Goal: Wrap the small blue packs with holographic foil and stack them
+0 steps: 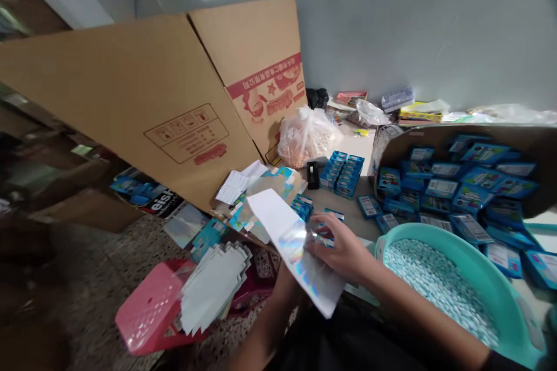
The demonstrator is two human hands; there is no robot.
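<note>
A long white sheet (278, 226) with a rainbow sheen along part of it is held up at a slant in front of me. My left hand is behind this sheet, its fingers hidden; only the forearm shows below, and the sheet rests in its grip. At the sheet's right edge is my right hand (333, 243), thumb and fingers curled together in a pinch. Something clear and shiny shows at its fingertips, too blurred to name. Small blue boxes (302, 207) lie just beyond the hands. Flat printed card pieces (278, 179) lie past the sheet's far end.
A turquoise basin (465, 255) of pale blue pellets stands at right, before a carton (535, 185) spilling blue boxes. Two box stacks (342, 174) and a plastic bag (307, 136) stand behind. A large carton (174, 98) rises left; a pink stool (152, 301) bears white cards (213, 290).
</note>
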